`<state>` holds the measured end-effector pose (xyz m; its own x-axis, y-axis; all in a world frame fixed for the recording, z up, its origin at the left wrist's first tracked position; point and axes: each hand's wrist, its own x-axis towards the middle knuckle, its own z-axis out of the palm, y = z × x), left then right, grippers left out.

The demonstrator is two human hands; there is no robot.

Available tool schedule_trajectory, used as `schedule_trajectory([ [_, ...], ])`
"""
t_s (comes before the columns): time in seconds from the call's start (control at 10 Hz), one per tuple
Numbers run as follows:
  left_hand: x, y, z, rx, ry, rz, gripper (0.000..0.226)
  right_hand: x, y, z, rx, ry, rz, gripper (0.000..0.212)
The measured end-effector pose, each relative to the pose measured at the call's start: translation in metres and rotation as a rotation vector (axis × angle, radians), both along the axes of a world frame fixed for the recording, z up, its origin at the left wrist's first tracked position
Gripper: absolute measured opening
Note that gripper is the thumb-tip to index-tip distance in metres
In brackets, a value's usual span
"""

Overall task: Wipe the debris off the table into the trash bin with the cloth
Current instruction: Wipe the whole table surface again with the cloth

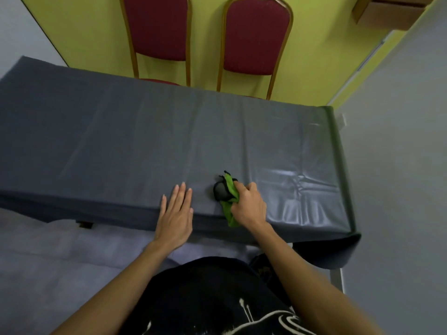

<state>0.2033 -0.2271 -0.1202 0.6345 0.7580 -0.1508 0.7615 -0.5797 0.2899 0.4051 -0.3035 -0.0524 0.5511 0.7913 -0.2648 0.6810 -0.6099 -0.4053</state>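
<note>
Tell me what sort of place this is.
Probably a function or meeting room: two red padded banquet chairs with gold frames stand against a yellow-green wall, behind a long table draped in grey cloth, on grey carpet.

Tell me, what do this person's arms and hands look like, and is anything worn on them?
Both arms are bare as far as the picture shows: no sleeves, gloves, watch or rings visible. The left hand and right hand have slim fingers with short nails. Below them shows a black top with a white printed pattern.
</note>
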Motion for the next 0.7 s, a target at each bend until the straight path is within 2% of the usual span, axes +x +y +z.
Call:
schedule_trajectory([
  [0.1, 0.0, -0.001, 0.002, -0.01, 0.019, -0.002, 0.066, 0.005, 0.001, 0.006, 0.121, -0.037, 0.021, 0.059],
  [0.2, 0.004, -0.003, 0.006, -0.014, 0.033, 0.014, 0.062, 0.007, 0.007, 0.007, 0.215, -0.161, 0.049, 0.06],
  [0.4, 0.002, -0.005, 0.015, -0.067, 0.056, 0.004, 0.06, -0.015, -0.006, -0.016, 0.085, -0.23, 0.197, 0.068],
  [0.5, 0.009, -0.001, 0.024, -0.113, 0.088, 0.009, 0.059, -0.008, -0.007, -0.01, 0.036, -0.189, 0.257, 0.073],
  [0.6, 0.016, 0.007, 0.04, -0.206, 0.111, -0.002, 0.063, 0.011, 0.007, 0.009, -0.193, -0.022, 0.343, 0.073],
  [0.7, 0.039, 0.031, 0.067, -0.177, 0.045, -0.019, 0.063, 0.024, 0.034, 0.038, -0.217, 0.053, 0.274, 0.063],
])
